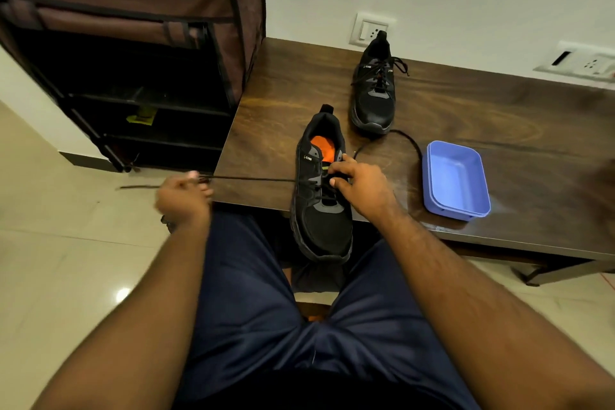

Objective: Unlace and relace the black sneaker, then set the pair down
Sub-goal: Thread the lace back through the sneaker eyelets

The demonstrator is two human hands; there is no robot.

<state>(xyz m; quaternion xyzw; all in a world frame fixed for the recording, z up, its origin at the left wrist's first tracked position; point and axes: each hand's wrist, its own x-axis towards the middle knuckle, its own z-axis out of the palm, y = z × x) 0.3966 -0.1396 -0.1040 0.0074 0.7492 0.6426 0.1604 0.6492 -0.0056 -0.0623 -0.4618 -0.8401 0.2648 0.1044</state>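
Black mesh sneaker w/ orange insole (321, 210): on dark wooden table (466, 116) front edge, toe overhanging. Black lace (253, 179): taut, pinched by left hand (183, 198). Right hand (361, 188): fingers curled on eyelet area. Second black sneaker (374, 96): laced, behind. Blue rectangular plastic tray (454, 180): right.

We see the near sneaker (321, 196) overhanging the table (466, 116) edge, our right hand (361, 188) gripping its laces while our left hand (183, 198) pinches a lace (253, 179) drawn taut to the left. The other sneaker (374, 90) stands farther back, and a blue tub (454, 176) sits to the right.
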